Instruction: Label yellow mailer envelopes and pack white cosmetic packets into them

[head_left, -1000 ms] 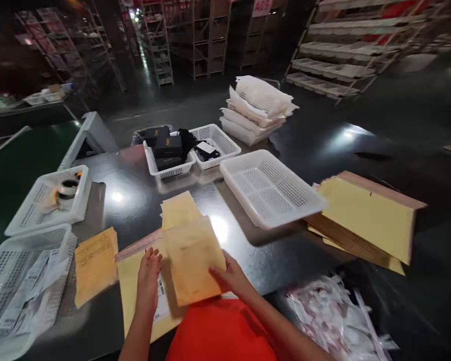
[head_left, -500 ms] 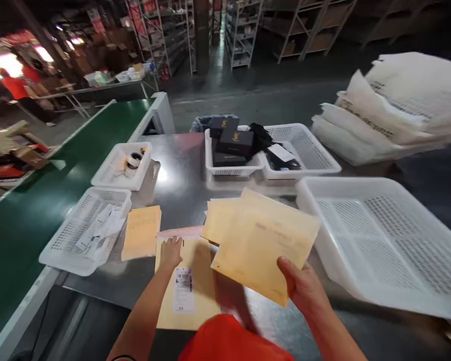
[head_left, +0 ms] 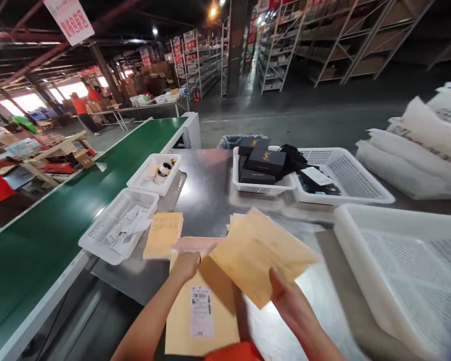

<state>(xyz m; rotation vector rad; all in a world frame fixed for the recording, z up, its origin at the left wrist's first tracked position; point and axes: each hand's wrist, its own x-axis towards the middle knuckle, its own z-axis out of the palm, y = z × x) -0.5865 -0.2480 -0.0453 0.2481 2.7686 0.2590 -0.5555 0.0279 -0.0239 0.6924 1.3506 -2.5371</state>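
My right hand (head_left: 285, 296) grips yellow padded envelopes (head_left: 261, 250), thumb on top, held tilted above the metal table. Under my left hand (head_left: 188, 265) lies a larger yellow envelope (head_left: 221, 321) with a printed white label (head_left: 202, 312) on its face. The fingers of that hand are curled at the envelope's top end, by its pinkish flap (head_left: 195, 243); their tips are partly hidden. A smaller orange-yellow envelope (head_left: 163, 234) with handwriting rests to the left, next to a white basket of paper slips (head_left: 118, 228).
A small basket (head_left: 143, 173) holds tape rolls. Black boxes (head_left: 265, 160) fill a basket at the back, beside another with dark packets (head_left: 319, 183). A large white crate (head_left: 355, 265) stands right, white sacks (head_left: 417, 160) behind it. A green conveyor belt (head_left: 60, 220) runs along the left.
The view has swung left and up, so the table things appear farther right. My left hand has gone from spread flat to curled at the large envelope's top. The right-hand envelopes have tilted and lowered.
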